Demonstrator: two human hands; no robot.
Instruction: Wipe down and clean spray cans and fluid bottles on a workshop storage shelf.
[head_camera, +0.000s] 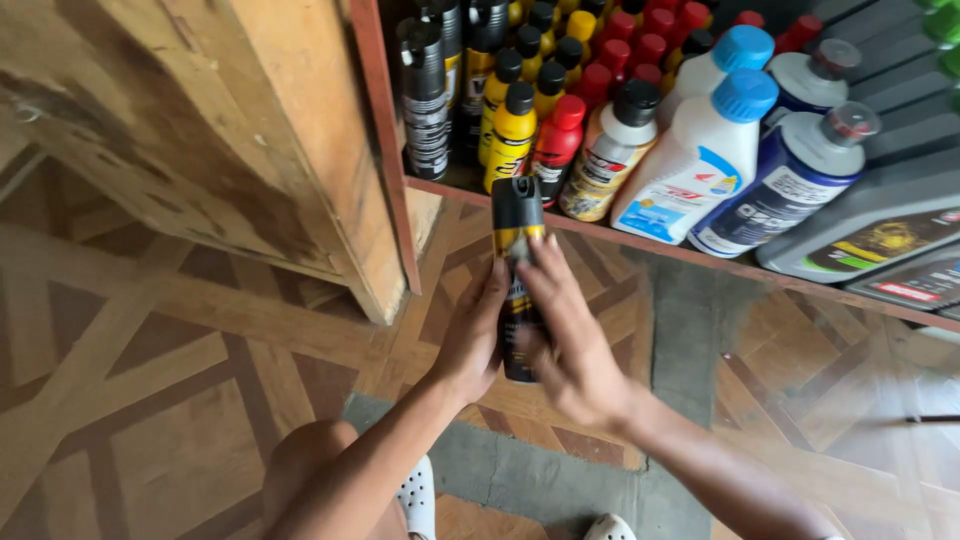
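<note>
At the far left, a big slanted wooden board (250, 130) is seen leaning over the patterned wooden floor (130, 340). In the middle, a tall black and yellow spray can with a black cap (516, 235) is held upright in front of the wooden shelf (640, 245), just below its edge. The left hand (472, 340) is wrapped around the left side of the can, with the thumb laid up along it. The right hand (570, 345) is closed loosely on the right side, its fingers spread over the front and a bit blurred. The can is gripped from both sides, probably so that it is kept steady. On the shelf, rows of small bottles are packed close together so that many fit; at least four yellow bottles with black caps (512, 135) are counted in front. Further right, two white bottles with blue caps (700, 160) and two blue and white bottles with grey caps (800, 170) are stood side by side. One grey flat jug (870, 225) is laid at the far right.
</note>
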